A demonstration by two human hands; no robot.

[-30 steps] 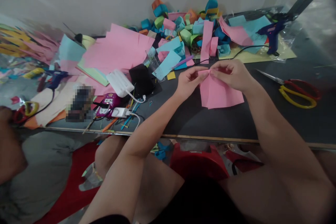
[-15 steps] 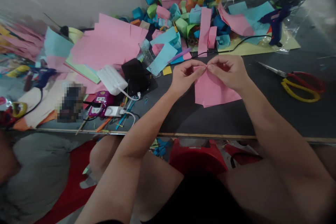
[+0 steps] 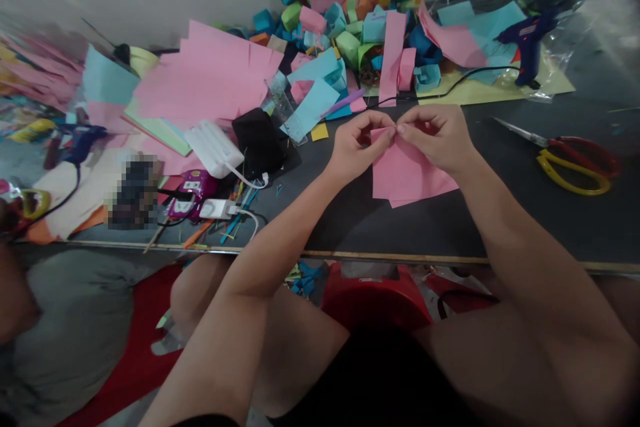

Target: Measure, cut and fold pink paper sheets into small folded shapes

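A sheet of pink paper [image 3: 413, 177] hangs from my fingertips over the dark table, its lower edges uneven as if layered. My left hand [image 3: 361, 143] pinches its top edge between thumb and fingers. Right beside it, my right hand [image 3: 434, 137] pinches the same edge, thumbtips almost touching. The fingers cover the exact spot they hold. To the right lie scissors [image 3: 575, 163] with one red and one yellow handle loop, blades pointing toward the back left.
Folded paper pieces [image 3: 345, 47] pile up against the wall. A blue glue gun [image 3: 527, 47] rests at back right, its cord trailing left. Pink sheets [image 3: 210, 80], a white power bank [image 3: 215, 150] and a purple power strip [image 3: 193, 193] crowd the left. Another person's leg [image 3: 75, 320] shows lower left.
The view has shifted very slightly. Both hands keep their pinch on the pink paper in nearly the same place.
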